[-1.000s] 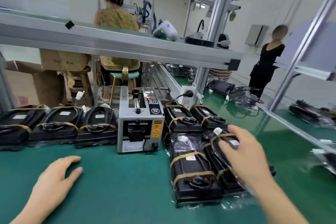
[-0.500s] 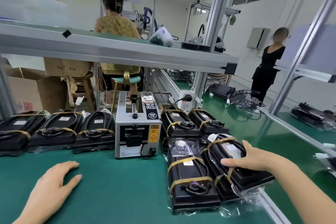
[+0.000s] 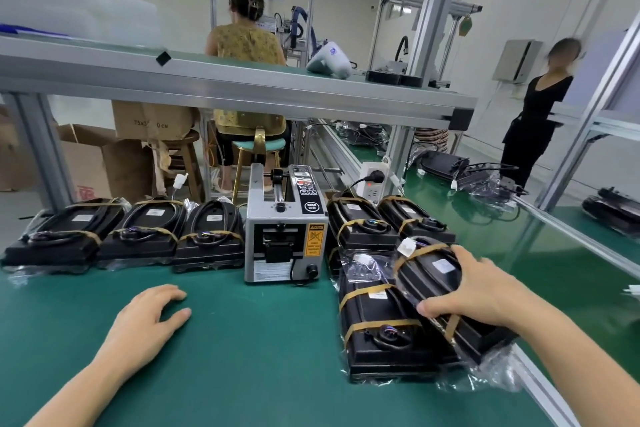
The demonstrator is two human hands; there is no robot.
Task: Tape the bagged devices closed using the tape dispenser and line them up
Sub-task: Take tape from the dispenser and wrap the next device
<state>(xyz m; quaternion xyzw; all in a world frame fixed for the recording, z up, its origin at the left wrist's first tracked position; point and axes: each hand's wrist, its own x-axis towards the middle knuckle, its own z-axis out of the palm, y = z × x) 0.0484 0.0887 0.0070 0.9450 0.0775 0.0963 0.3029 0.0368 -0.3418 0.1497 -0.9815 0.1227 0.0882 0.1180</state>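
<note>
A grey tape dispenser (image 3: pixel 285 236) stands at the middle of the green bench (image 3: pixel 242 357). Three black bagged devices (image 3: pixel 138 236) with tan bands lie in a row to its left. To its right lie several more bagged devices (image 3: pixel 363 229). My right hand (image 3: pixel 481 291) grips one bagged device (image 3: pixel 433 274) near the bench's right edge, tilted and lifted partly over its neighbour (image 3: pixel 377 326). My left hand (image 3: pixel 145 322) rests flat on the bench, fingers apart, holding nothing.
A metal shelf rail (image 3: pixel 242 87) crosses above the bench. A power strip (image 3: pixel 372 180) sits behind the right devices. A seated person (image 3: pixel 247 52) works beyond, another person (image 3: pixel 536 114) stands at the right. Cardboard boxes (image 3: pixel 104 163) stand on the floor at left.
My right hand closed around the right-hand bagged device and lifted it into a tilt towards the left. My left hand stayed on the bench.
</note>
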